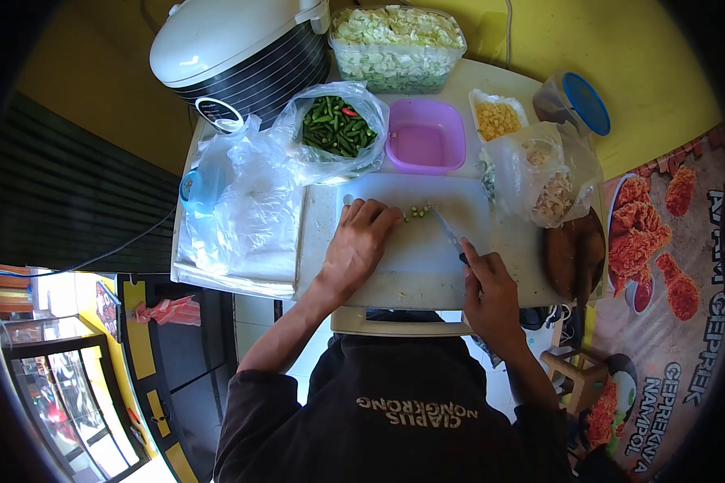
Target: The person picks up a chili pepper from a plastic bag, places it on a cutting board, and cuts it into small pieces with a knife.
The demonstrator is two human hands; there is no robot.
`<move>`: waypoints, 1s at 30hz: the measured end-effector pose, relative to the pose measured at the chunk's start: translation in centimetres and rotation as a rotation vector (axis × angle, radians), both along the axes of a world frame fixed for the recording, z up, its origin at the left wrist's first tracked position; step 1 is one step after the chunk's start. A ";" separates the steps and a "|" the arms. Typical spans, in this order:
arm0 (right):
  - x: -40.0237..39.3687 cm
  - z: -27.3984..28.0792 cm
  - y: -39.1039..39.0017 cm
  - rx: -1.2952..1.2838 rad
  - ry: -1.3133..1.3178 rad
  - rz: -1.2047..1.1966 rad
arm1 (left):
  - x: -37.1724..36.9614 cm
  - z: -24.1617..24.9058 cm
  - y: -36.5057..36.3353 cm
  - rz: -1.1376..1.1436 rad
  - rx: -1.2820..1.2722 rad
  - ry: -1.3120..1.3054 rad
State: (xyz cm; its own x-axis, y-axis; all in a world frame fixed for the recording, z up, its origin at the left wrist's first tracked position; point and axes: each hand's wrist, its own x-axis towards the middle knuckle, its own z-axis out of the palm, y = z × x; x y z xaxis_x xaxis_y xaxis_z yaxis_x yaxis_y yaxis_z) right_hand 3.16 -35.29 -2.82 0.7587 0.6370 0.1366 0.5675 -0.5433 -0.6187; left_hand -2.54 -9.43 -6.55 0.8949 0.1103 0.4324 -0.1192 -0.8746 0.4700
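Note:
A white cutting board (459,193) lies on the table in front of me. Several small green chili pieces (417,212) sit near its middle. My left hand (361,240) rests on the board just left of the pieces, fingers bent and pressed together; what is under the fingertips is hidden. My right hand (490,291) is closed round the handle of a knife (448,229), whose tip points up and left, close to the right side of the pieces. Behind the board are a plastic bag of green chilies (337,129) and a purple container (427,138).
A rice cooker (242,48) stands at the back left, beside a tub of chopped cabbage (399,48). Clear plastic bags (250,193) cover the left side. On the right are a yellow-filled tray (498,117), a blue-lidded container (586,103), a bag (554,181) and a brown object (570,262).

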 end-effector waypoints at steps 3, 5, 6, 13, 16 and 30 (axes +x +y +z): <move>0.8 -1.0 -0.4 -0.130 -0.133 -0.081 | -0.1 0.3 -0.1 0.002 -0.057 0.015; 0.9 -1.3 -0.3 -0.159 -0.155 -0.096 | 0.0 0.7 -0.4 0.037 -0.137 -0.003; 0.8 -1.4 -0.1 -0.174 -0.164 -0.106 | -0.1 1.0 -0.4 0.035 -0.159 0.003; -0.5 -0.4 1.8 -0.163 -0.138 -0.007 | -0.1 1.8 0.2 -0.004 -0.150 0.042; -0.4 -0.5 1.8 -0.139 -0.140 -0.012 | 0.1 1.7 0.2 0.001 -0.146 0.047; -2.0 1.1 1.0 -0.096 -0.092 0.010 | 1.7 2.5 1.5 -0.103 0.037 0.091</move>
State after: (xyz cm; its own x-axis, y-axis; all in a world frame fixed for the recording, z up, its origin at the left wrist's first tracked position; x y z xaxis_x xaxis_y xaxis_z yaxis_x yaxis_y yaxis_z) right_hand 1.14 -34.31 -1.70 0.7394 0.6578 0.1435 0.6252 -0.5918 -0.5089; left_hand -0.86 -7.90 -4.05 0.9365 0.0009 0.3507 -0.1678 -0.8770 0.4503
